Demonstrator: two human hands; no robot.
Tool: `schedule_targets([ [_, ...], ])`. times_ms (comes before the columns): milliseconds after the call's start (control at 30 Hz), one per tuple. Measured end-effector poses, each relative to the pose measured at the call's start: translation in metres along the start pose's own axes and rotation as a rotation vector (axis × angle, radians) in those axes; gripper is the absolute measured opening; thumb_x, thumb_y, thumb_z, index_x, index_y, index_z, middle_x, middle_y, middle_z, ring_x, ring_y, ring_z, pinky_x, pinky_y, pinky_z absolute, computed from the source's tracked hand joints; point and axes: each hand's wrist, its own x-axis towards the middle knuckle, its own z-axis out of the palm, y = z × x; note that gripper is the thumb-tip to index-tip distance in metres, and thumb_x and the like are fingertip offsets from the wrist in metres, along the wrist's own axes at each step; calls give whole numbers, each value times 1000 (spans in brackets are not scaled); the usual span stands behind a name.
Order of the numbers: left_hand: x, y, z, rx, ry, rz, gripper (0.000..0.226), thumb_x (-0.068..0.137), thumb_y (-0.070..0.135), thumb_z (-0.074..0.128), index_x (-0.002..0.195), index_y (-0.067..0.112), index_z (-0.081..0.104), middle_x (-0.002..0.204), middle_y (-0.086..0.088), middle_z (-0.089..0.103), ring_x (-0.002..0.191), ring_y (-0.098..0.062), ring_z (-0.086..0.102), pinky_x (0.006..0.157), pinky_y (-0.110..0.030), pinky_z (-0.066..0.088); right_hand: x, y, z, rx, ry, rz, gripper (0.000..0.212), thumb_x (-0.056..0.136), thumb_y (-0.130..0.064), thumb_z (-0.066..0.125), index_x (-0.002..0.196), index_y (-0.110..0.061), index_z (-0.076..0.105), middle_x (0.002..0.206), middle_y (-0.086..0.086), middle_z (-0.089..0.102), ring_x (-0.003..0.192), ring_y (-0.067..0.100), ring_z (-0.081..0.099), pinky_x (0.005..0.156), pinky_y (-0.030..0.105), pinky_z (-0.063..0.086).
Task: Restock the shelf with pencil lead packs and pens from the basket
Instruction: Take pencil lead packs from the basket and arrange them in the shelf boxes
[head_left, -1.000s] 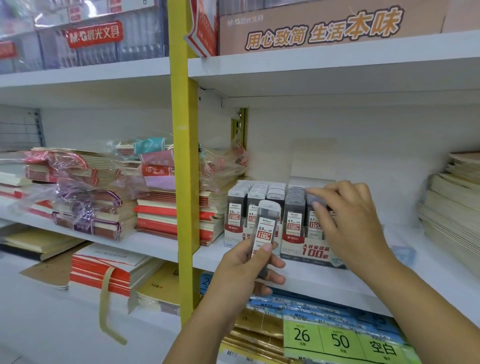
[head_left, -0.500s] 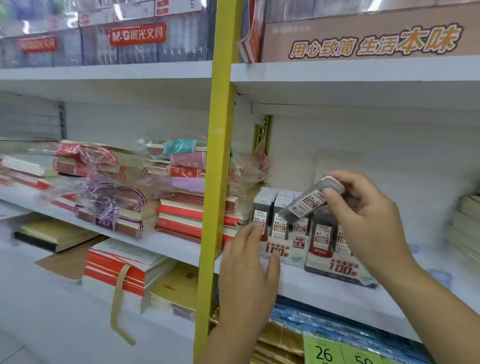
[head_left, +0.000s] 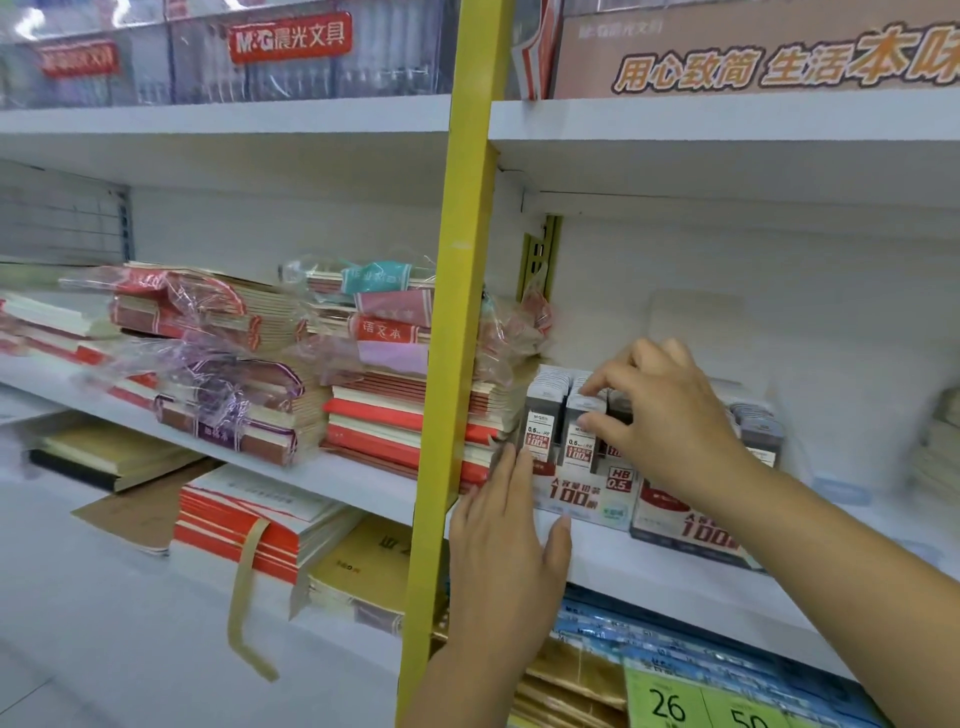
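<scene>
The left hand (head_left: 506, 535) lies flat, fingers straight, against the front of the cardboard display box (head_left: 587, 493). This is likely so the box does not slide on the smooth white shelf (head_left: 675, 571). The right hand (head_left: 675, 415) pinches the top of a lead pack (head_left: 581, 441) with thumb and finger, fitting it into its row in the box. The packs are small gray cases (hard and boxy) with red-and-white labels.

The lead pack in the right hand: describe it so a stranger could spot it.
Right of the yellow post, on the white shelf, stands a white display box marked HB 0.5. The grey lead pack fronts its second column from the left, the only one the right hand pinches.
</scene>
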Motion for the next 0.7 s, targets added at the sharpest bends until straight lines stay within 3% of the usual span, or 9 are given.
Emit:
schedule_targets([
  [67,2,-1,-1,-12,-18,4,70,102,46,45,160,30,8,167,16,8,151,-4,10,123,-27,6,-3,-1,1,-60,7,-7,32,83,-42,69,114,-33,66,100,-11,46,94,6,24,82,26,24],
  [200,-4,0,-14,-81,-12,0,60,103,35,50,157,27,26,163,13,26,148,-6,22,120,-23,16,-24,-5,-9,-42,-2,-6,40,92,-36,60,131,-31,57,114,-7,49,107,12,30,86,26,26],
  [267,-16,3,-24,-85,54,27,52,101,27,55,150,25,41,153,11,43,141,-7,33,114,-22,26,-48,-12,-20,186,48,14,37,93,-29,59,131,-27,57,111,-7,53,105,10,39,86,21,30],
  [367,-43,6,-33,-61,85,88,41,96,22,61,137,25,55,130,8,58,121,-10,46,100,-23,40,-98,-20,-32,613,47,116,22,95,-28,56,115,-34,62,93,-16,57,82,6,53,71,16,43],
  [500,-106,-8,-20,-16,-276,79,42,97,25,61,138,23,53,129,4,56,114,-15,54,95,-32,48,-179,-17,-16,785,-184,335,13,93,-22,60,99,-31,67,82,-5,65,70,17,60,64,23,47],
  [567,-145,-26,-3,41,-496,29,44,98,29,60,141,22,51,136,-1,52,117,-18,56,95,-31,46,-225,-11,9,801,-341,481,12,94,-19,60,97,-28,67,84,3,67,70,20,62,63,20,47],
  [633,-189,-47,17,63,-665,-85,46,99,30,59,143,19,48,142,-4,49,122,-22,56,97,-30,43,-276,-6,41,780,-527,627,12,96,-22,57,97,-32,64,92,-3,68,76,13,63,71,20,49],
  [700,-234,-67,37,44,-779,-208,48,99,29,61,143,17,48,143,-8,48,126,-25,54,102,-35,43,-331,-3,76,739,-686,742,14,97,-19,55,97,-31,61,105,-7,67,90,11,62,83,30,51],
])
